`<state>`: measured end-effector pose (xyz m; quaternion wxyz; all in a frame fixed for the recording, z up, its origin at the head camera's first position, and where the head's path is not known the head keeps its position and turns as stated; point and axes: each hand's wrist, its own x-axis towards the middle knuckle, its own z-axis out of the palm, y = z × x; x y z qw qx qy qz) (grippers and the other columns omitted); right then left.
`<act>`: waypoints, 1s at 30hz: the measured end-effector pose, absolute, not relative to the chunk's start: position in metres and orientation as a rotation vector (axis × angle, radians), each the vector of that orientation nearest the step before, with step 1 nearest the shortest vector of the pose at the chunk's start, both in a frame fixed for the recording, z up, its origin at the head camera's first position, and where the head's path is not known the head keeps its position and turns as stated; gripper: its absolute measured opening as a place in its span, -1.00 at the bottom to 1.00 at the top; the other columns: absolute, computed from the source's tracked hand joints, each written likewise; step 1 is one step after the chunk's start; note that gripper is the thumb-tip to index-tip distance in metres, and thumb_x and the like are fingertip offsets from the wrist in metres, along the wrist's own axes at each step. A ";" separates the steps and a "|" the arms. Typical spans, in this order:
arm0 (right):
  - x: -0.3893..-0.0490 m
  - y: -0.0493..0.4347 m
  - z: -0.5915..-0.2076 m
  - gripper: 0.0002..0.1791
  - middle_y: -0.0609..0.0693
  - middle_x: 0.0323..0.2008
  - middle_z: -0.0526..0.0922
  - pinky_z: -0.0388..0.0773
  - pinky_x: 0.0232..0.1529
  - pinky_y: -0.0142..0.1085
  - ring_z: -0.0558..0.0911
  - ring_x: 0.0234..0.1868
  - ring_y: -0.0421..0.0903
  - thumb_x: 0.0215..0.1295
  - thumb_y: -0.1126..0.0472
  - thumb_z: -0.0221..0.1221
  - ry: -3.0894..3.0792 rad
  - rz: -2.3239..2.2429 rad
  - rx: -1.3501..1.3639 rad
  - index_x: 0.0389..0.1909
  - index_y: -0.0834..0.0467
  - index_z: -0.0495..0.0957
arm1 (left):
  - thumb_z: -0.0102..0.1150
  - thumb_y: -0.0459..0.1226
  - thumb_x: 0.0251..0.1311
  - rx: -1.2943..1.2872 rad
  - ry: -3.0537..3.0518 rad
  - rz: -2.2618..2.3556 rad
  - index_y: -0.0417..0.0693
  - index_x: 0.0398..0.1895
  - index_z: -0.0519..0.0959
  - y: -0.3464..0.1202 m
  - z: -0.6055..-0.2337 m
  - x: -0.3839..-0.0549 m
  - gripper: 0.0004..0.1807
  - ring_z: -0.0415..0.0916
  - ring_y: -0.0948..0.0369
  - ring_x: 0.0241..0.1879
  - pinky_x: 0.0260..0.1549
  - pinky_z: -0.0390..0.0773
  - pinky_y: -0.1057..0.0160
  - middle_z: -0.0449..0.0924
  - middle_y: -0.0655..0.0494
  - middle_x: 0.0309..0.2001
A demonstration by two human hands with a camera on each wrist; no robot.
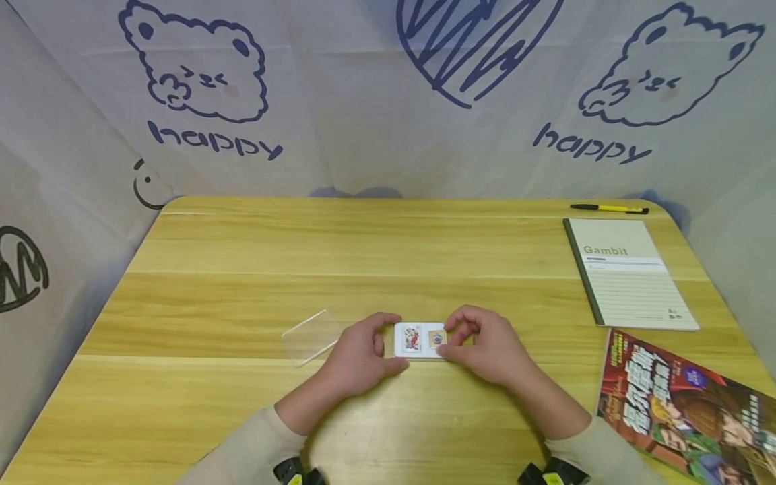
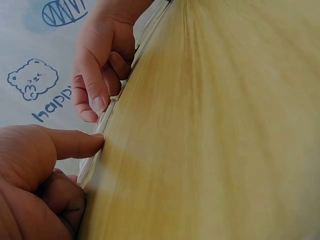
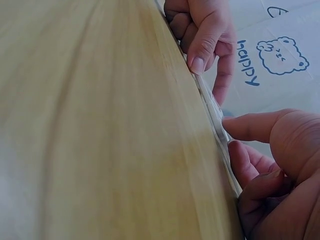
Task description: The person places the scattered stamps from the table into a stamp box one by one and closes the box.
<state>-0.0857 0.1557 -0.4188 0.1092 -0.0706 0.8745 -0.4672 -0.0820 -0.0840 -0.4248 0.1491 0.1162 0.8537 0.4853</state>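
Note:
A small white flat case (image 1: pixel 423 327) lies on the table in the head view, with two stamps on it. One is a stamp with a red and dark picture (image 1: pixel 412 339); the other is a tan stamp (image 1: pixel 436 339) with a blue motif. My left hand (image 1: pixel 366 353) grips the case's left end, thumb at the front edge and forefinger at the back. At the right end, my right hand (image 1: pixel 488 343) has thumb and forefinger curled at the tan stamp's edge. Left of the left hand rests a clear plastic cover (image 1: pixel 310 339), partly hidden by it.
A lined notebook (image 1: pixel 627 283) lies at the right, with a yellow and black pen (image 1: pixel 609 209) behind it. In front of it a colourful magazine (image 1: pixel 685 411) hangs partly out of frame. Printed white cloth (image 1: pixel 364 101) stands behind the wooden table (image 1: pixel 242 269).

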 end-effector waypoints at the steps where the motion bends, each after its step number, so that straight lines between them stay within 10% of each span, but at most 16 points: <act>1: -0.086 0.155 -0.419 -0.70 -0.11 -0.50 0.60 0.41 -0.37 -0.21 0.52 -0.48 -0.08 0.02 0.25 0.52 2.576 -1.371 -0.211 -0.26 0.13 0.62 | 0.54 -0.33 0.00 0.333 2.454 1.396 -0.20 0.26 0.48 -0.084 -0.425 -0.082 -0.30 0.21 0.29 -0.66 -0.66 0.24 0.34 0.29 0.18 -0.61; 23: -0.090 0.163 -0.424 -0.33 -0.05 -0.51 0.55 0.25 -0.59 -0.36 0.35 -0.61 -0.13 -0.17 0.17 0.62 2.531 -1.398 -0.304 0.04 0.10 0.58 | 0.54 -0.34 -0.01 0.337 2.444 1.406 -0.19 0.26 0.48 -0.084 -0.426 -0.082 -0.30 0.22 0.29 -0.65 -0.65 0.26 0.33 0.31 0.18 -0.60; 30: -0.091 0.165 -0.427 -0.22 -0.05 -0.57 0.42 0.37 -0.38 -0.29 0.35 -0.55 -0.15 -0.21 0.15 0.64 2.499 -1.423 -0.360 0.13 0.10 0.56 | 0.54 -0.33 0.00 0.333 2.446 1.398 -0.19 0.26 0.48 -0.084 -0.425 -0.082 -0.30 0.21 0.29 -0.66 -0.66 0.25 0.33 0.30 0.18 -0.62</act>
